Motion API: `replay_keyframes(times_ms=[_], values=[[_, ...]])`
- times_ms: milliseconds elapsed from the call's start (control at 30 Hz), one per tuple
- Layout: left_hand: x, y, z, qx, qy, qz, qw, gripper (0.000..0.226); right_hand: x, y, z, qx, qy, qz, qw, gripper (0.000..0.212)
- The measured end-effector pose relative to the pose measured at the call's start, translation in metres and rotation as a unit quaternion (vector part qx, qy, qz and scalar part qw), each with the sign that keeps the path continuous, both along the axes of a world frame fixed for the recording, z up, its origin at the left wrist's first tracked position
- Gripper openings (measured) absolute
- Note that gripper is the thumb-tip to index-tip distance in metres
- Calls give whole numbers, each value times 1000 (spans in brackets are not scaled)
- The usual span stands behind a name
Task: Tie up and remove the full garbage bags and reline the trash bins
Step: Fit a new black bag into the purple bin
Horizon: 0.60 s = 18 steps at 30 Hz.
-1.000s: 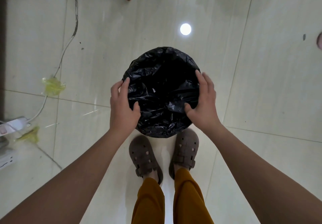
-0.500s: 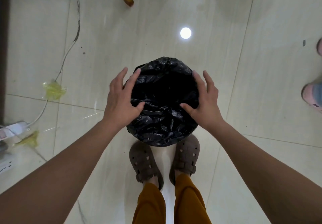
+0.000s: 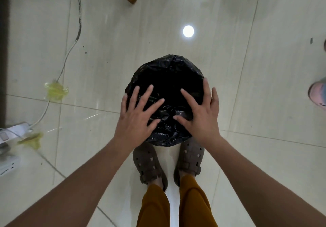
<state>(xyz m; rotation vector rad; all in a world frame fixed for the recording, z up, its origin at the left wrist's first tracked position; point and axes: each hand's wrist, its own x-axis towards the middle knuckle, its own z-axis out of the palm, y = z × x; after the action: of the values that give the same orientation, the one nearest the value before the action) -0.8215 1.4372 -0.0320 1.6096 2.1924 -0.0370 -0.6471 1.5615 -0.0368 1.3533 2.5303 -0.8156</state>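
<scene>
A: Looking down, I see a bin (image 3: 167,103) on the floor (image 3: 247,156), right by the person's shoes (image 3: 150,166). It sits near where four floor tiles meet.

B: What is on it?

A: A black bag (image 3: 169,64). It goes over the rim all the way round, and the middle looks dark and deep.

B: What are the hands doing?

A: The left hand (image 3: 135,119) is over the near left side of the bin. Its fingers are straight and spread out. It holds nothing. The right hand (image 3: 201,115) is over the near right side, spread flat the same way. It holds nothing too.

B: Do they touch the bag?

A: I cannot tell. They may be just over it.

B: So how much is done?

A: I think this bin has its new bag in. It looks empty inside, and the bag is folded over the edge. The bag is a bit crumpled at the near side, so a little push down may be left.

B: And the full bags?

A: I see none here. I cannot say if they are tied or taken out. Other bins may be left too.

B: Anything else on the floor?

A: A cord (image 3: 70,50) and a power strip (image 3: 12,133) at the left edge, with bits of yellow tape (image 3: 56,91).
</scene>
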Motion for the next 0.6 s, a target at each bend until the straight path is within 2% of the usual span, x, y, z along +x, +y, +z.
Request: replay_keyframes(times_ms=[100, 200, 333, 400, 467, 600], values=[[11, -12, -10, -85, 45, 36, 995, 60, -1, -11, -4, 26, -63, 1, 998, 72], [9, -15, -16, -108, 80, 55, 989, 58, 2, -11, -10, 66, -107, 17, 992, 49], [6, -12, -13, -119, 77, 58, 988, 39, 8, -3, -11, 41, -139, -67, 987, 39], [5, -13, -9, -95, 42, 63, 993, 43, 10, -2, -8, 18, -114, -77, 990, 47], [3, -12, -3, -64, 12, 71, 995, 56, 8, -4, -3, -4, -60, -70, 996, 56], [-1, -7, 4, -52, 13, 62, 997, 70, 2, -6, -3, -37, 13, -132, 991, 47]])
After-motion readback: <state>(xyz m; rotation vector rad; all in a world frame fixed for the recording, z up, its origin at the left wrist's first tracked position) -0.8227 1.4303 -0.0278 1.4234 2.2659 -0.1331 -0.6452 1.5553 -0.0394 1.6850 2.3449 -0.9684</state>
